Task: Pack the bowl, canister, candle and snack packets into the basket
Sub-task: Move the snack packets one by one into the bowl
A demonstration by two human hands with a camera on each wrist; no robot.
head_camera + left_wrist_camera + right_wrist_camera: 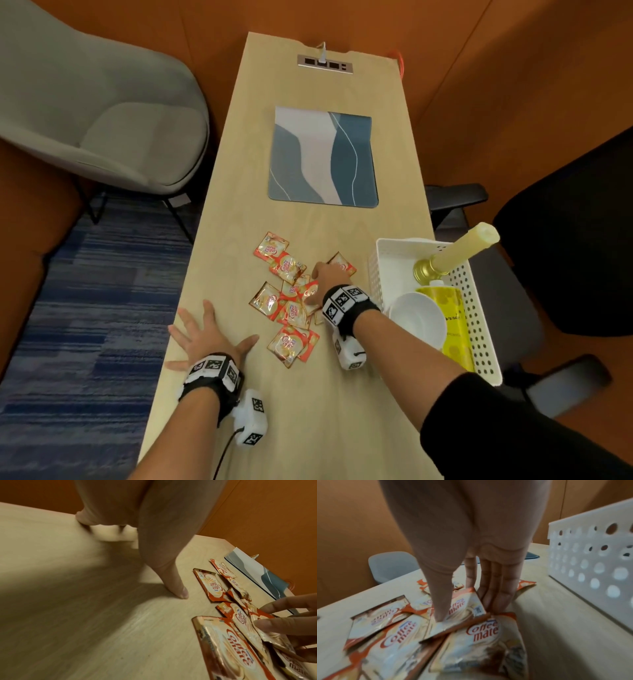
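Observation:
Several red-and-white snack packets [291, 305] lie scattered mid-table. My right hand [323, 275] is down on the pile. In the right wrist view this right hand [467, 612] pinches one snack packet [464, 605], thumb on top and fingers at its far edge. My left hand [209, 335] lies flat and spread on the table to the left of the packets, holding nothing. The white perforated basket [404, 244] stands at the right edge. In it are a white bowl [418, 322], a yellow canister [452, 318] and a cream candle [466, 248] in a gold holder.
A blue-grey placemat [323, 157] lies further up the table, and a power socket strip [325, 64] sits at the far end. A grey armchair [102, 113] stands to the left and a black office chair [565, 240] to the right, behind the basket.

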